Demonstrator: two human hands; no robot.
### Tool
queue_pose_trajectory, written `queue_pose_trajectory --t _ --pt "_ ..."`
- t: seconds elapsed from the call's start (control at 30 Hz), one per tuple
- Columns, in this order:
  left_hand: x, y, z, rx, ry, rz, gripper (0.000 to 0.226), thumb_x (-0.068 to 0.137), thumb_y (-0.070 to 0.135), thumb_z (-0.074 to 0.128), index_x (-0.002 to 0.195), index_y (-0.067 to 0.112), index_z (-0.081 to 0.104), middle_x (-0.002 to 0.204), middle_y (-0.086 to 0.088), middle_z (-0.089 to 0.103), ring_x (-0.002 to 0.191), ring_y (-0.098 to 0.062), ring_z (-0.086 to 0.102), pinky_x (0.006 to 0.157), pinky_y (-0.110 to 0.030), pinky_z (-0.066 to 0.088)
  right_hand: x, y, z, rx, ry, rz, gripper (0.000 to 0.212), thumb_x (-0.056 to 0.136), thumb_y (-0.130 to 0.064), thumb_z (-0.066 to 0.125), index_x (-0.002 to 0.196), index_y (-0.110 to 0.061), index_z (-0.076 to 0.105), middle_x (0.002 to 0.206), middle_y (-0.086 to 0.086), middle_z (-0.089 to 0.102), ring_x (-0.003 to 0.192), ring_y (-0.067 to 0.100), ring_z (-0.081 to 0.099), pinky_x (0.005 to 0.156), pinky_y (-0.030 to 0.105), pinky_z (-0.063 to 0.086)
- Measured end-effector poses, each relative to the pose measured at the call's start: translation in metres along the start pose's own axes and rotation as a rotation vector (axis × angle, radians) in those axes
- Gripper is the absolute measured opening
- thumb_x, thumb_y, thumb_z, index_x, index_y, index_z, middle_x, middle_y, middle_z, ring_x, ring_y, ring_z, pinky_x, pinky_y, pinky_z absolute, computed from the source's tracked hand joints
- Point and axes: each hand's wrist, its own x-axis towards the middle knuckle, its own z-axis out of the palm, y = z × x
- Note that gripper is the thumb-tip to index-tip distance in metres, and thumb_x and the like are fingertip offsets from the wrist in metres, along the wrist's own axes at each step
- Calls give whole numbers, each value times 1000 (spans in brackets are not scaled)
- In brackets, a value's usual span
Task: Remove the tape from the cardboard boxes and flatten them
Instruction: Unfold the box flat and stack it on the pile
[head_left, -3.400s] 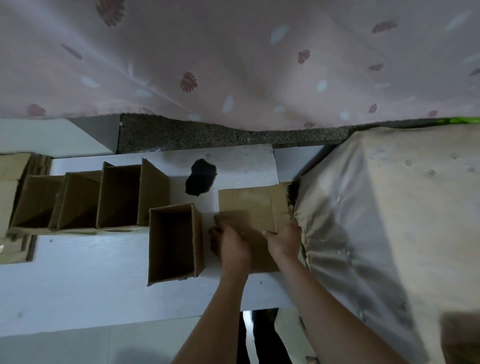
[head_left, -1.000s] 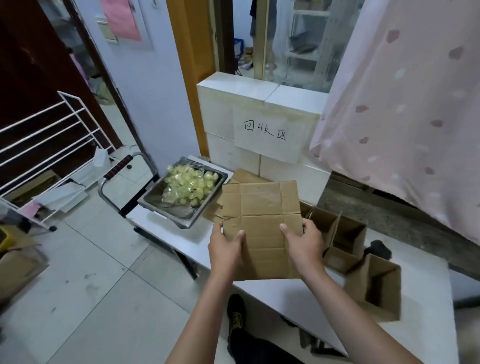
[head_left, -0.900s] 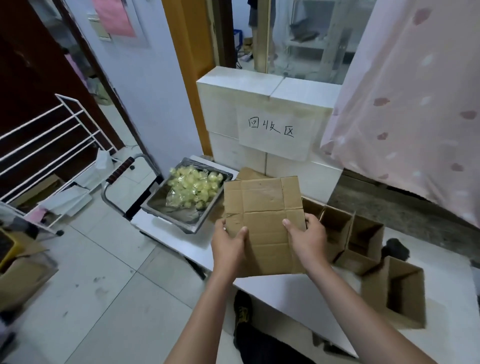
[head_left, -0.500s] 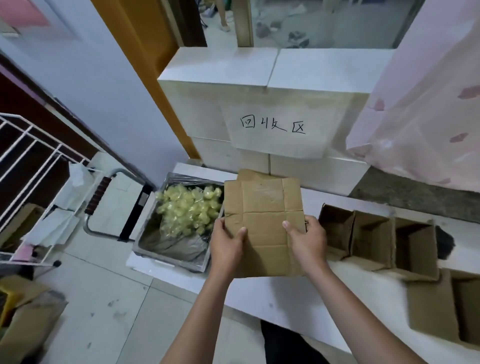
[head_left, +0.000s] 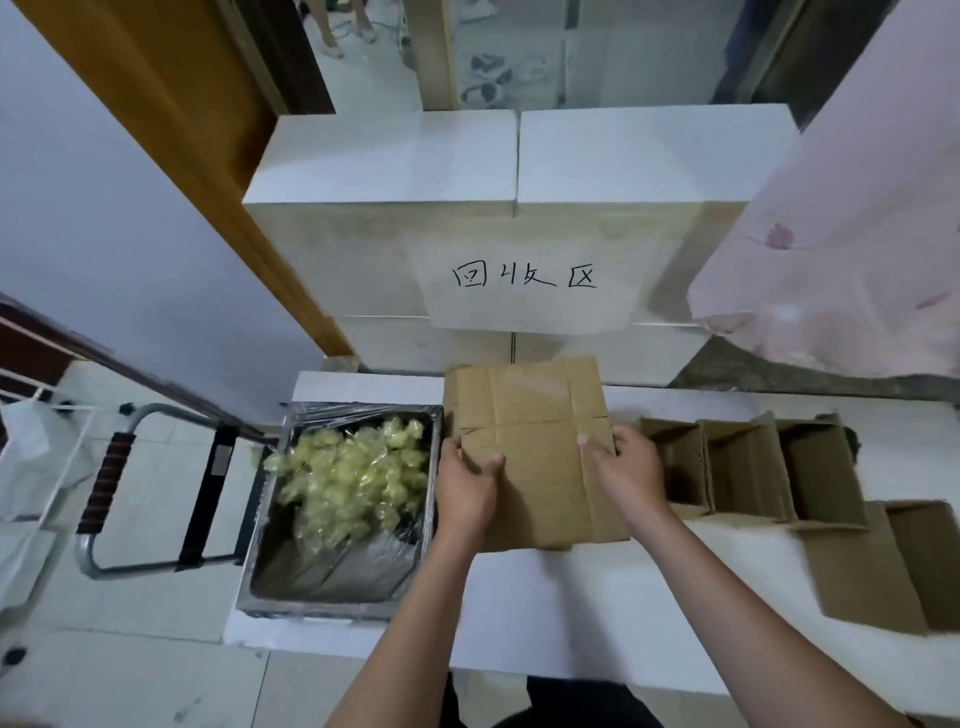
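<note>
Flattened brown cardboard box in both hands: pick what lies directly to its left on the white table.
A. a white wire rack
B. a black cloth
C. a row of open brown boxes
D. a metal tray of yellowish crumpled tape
D: the metal tray of yellowish crumpled tape sits against the left edge of the flattened brown cardboard box, beside the left hand.

On my worktop (head_left: 597, 613), the flattened box (head_left: 535, 447) lies between the tray (head_left: 332, 592) left and open boxes (head_left: 748, 467) right.

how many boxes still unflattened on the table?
4: three open boxes in a row right of the flattened box, at; a fourth at the right edge, partly cropped. More may be out of frame.
</note>
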Motion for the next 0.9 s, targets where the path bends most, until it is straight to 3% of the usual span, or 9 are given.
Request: queue_pose_trajectory --t 0.1,0.23,0.43,0.53,0.6,0.77,0.9 --pt "13 -1 -11 7 -70 13 47 89 14 74 130 8 54 120 -8 66 111 -25 62 98 -33 48 -11 -4 6 -1 -39 46 17 90 -28 71 102 -18 65 99 -6 70 94 16 65 79 34 53" --pt "30 -4 -25 89 -121 60 48 87 13 76 129 7 55 121 -12 67 114 -29 62 101 -41 48 -29 1 23 -34 -100 161 39 88 -28 75 121 -18 58 114 -2 66 107 21 62 96 45 52" --pt "41 -13 -28 163 -188 66 58 89 12 74 140 4 48 135 -14 60 126 -30 56 108 -39 43 -33 15 47 91 36 248 23 94 -15 65 117 -14 63 116 5 68 109 27 64 96 49 53" --pt "45 -18 -23 300 -236 124 74 90 9 71 152 8 31 154 -18 34 138 -32 41 117 -34 31 -24 22 55 85 48 272 33 97 -16 61 129 -15 58 122 5 65 113 28 62 99 47 52" --pt "46 -23 -17 421 -276 153 80 92 11 67 157 14 21 154 -21 20 137 -35 37 119 -37 27 -17 29 59 65 57 287 32 97 -16 60 128 -17 58 119 5 66 108 25 62 96 44 53" --pt "54 -36 -1 665 -359 227 56 99 23 53 151 17 34 155 -24 9 138 -44 27 116 -41 28 6 40 73 -2 45 299 34 96 -16 61 130 -15 56 120 6 65 109 25 61 98 42 51" --pt "72 -43 11 781 -401 226 55 100 23 47 153 18 32 161 -26 -4 145 -45 18 117 -44 26 28 42 84 -35 32 330 37 94 -15 61 131 -14 56 120 7 66 108 27 63 96 43 53"
